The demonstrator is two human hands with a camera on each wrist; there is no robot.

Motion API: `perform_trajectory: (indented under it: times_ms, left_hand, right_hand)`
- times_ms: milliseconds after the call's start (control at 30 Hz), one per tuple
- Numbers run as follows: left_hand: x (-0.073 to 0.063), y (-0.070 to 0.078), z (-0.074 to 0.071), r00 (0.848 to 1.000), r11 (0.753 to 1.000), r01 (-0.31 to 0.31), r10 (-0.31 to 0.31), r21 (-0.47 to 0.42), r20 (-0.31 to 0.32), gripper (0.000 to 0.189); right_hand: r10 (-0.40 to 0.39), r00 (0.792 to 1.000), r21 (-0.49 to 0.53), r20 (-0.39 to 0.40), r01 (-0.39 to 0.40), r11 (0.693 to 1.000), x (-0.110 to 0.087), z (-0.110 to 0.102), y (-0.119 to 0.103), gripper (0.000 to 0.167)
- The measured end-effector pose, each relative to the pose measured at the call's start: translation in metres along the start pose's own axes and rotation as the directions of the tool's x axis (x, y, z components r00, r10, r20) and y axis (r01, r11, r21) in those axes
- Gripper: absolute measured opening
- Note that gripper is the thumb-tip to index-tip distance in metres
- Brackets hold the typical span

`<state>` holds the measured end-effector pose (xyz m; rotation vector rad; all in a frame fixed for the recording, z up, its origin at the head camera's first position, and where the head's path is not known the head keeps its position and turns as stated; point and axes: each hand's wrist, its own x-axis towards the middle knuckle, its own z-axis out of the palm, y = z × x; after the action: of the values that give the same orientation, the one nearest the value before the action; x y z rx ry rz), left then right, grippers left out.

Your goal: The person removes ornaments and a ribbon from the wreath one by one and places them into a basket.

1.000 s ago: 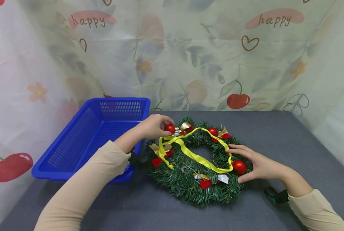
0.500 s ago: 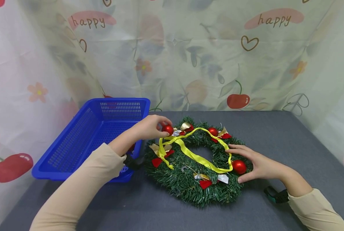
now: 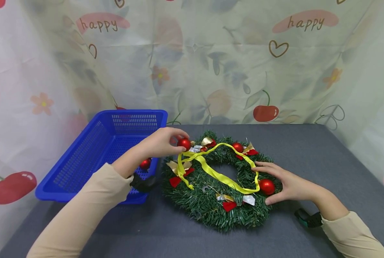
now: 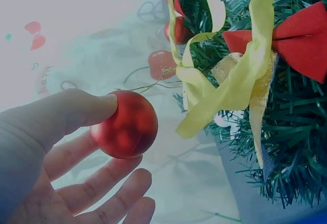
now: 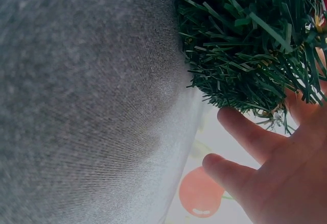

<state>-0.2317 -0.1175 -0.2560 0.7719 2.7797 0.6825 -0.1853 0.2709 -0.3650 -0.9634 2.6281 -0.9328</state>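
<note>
My left hand [image 3: 162, 142] pinches a red bauble [image 4: 134, 124] between thumb and fingers, just off the upper left side of a green wreath [image 3: 211, 211]. A thin gold string runs from the bauble toward the wreath in the left wrist view. Loops of yellow ribbon [image 3: 222, 177] lie across the wreath, among bows in red, gold and silver. My right hand [image 3: 292, 184] rests at the wreath's right edge, fingers spread around another red bauble [image 3: 267, 186]. In the right wrist view two of its fingers [image 5: 250, 134] lie along the wreath's outer needles.
A blue plastic basket [image 3: 58, 196] stands left of the wreath, partly behind the left forearm. A red bauble [image 3: 145, 164] shows at its right side. One more red bauble [image 3: 238, 147] sits at the wreath's back. The grey table [image 3: 308, 150] backs onto a printed curtain [image 3: 195, 71].
My left hand has drawn the red bauble slightly left, away from the wreath's bows. The bauble at the basket's right side has come into view. My right hand stays in place.
</note>
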Motion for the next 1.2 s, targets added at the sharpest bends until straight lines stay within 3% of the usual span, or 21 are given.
perform_trajectory:
  times_ms: [633,833,1200]
  left_hand:
    - [-0.019,-0.011,-0.012,0.997,0.998,0.013,-0.018,-0.062,-0.081,0.042]
    - [-0.023,-0.018,-0.013,0.993,0.995,0.044,-0.053,-0.086,-0.105,0.041]
    - [-0.031,-0.031,-0.013,0.989,0.994,0.051,-0.064,-0.098,-0.136,0.040]
  right_hand:
    - [0.000,1.000,0.001,-0.004,0.000,1.000,0.000,0.000,0.000,0.078]
    - [-0.002,1.000,0.005,-0.004,0.002,1.000,-0.001,0.000,0.000,0.079]
    - [-0.013,1.000,-0.028,-0.026,0.012,1.000,-0.001,0.001,0.001,0.080]
